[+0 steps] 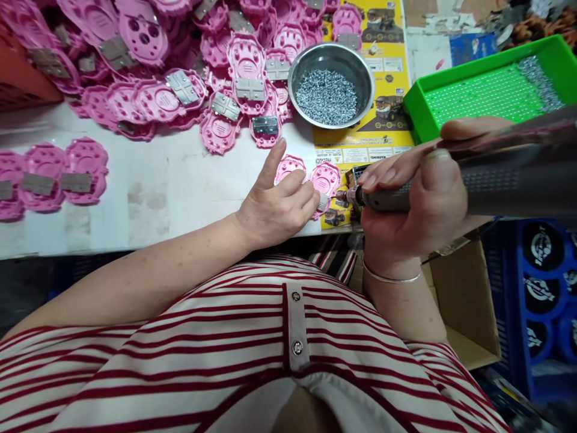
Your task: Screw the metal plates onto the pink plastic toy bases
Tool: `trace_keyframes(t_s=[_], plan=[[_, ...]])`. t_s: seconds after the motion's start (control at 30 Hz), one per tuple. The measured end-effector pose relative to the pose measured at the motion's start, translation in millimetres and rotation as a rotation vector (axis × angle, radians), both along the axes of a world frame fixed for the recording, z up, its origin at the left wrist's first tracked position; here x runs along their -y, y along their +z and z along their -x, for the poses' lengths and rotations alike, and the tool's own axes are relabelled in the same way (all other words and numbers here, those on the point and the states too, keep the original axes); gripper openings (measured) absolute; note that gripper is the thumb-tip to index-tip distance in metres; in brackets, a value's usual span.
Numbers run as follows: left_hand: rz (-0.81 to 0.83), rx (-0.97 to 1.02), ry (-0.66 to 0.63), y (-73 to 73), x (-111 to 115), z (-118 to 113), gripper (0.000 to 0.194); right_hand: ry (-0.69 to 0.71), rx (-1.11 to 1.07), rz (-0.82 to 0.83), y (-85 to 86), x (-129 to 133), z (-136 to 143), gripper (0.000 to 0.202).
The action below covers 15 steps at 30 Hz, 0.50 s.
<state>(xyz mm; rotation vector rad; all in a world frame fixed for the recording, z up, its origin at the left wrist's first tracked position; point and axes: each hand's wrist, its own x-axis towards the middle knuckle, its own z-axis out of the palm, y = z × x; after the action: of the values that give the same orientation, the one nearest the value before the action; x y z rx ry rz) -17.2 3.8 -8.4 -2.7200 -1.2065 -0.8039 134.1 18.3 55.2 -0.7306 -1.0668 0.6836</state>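
Note:
My right hand [419,204] is closed round a dark grey electric screwdriver [500,177]. The driver lies almost level, its bit pointing left at the metal plate [323,201] on a pink plastic part [326,175]. Whether the bit tip touches a screw is too small to tell. Curled fingers of my left hand [277,207] press on the left edge of that pink part, holding it against the table, while the thumb sticks up apart. Just beyond these fingers lies a second pink plastic part [289,165], partly hidden by them.
A steel bowl [292,99] of small screws stands behind my hands. To the right is a green tray [473,90] with more screws. Piled pink parts [157,102] fill the back left; several overlap in a row [85,162] at left. An open cardboard box [469,300] sits below the table edge.

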Motion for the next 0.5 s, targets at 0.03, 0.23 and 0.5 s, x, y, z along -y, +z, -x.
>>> trace_keyframes(t_s=[0.03, 0.23, 0.5], plan=[[0.018, 0.015, -0.007, -0.8, -0.5, 0.5, 0.031, -0.006, -0.005, 0.0, 0.1, 0.2, 0.1, 0.022], [0.031, 0.043, 0.011, -1.8, 0.5, -0.2, 0.03, -0.015, -0.02, 0.002, 0.4, 0.4, 0.1, 0.024], [-0.075, -0.032, 0.041, 2.7, 2.9, -2.3, 0.03, 0.029, -0.009, -0.042, -5.8, -2.1, 0.0, 0.021]])
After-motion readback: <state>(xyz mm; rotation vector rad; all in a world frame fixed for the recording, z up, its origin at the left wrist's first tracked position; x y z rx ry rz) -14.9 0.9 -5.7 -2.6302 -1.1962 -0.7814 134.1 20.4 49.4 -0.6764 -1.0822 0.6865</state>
